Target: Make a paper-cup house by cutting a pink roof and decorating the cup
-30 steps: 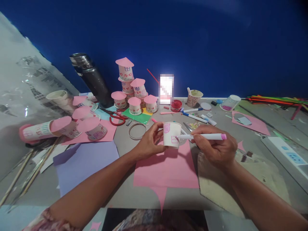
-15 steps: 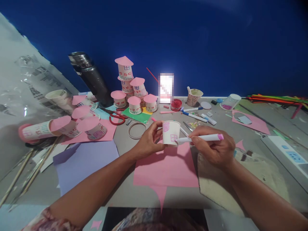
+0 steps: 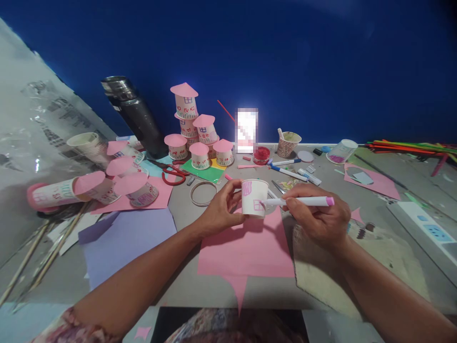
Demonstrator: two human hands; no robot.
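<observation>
A white paper cup (image 3: pixel 253 194) is gripped by my left hand (image 3: pixel 225 206), fingers behind it and thumb near its base. It bears a purple scribbled shape near the rim and a purple window drawing lower down. My right hand (image 3: pixel 317 214) is closed around a white marker (image 3: pixel 307 201) with a pink end. The marker's tip points left and meets the cup wall at the window's right side. Beneath the cup lies a sheet of pink paper (image 3: pixel 246 252).
Cups with pink cone roofs (image 3: pixel 185 102) stand stacked at the back, and more lie at left. Around them are a dark flask (image 3: pixel 132 114), red-handled scissors (image 3: pixel 173 174), a tape ring (image 3: pixel 203 194), purple paper (image 3: pixel 132 243), a cloth (image 3: pixel 360 267) and a power strip (image 3: pixel 428 233).
The marker's tip has shifted slightly up along the window drawing, with the right hand moving a little. The cup has turned or moved very slightly; the left hand stays about where it was.
</observation>
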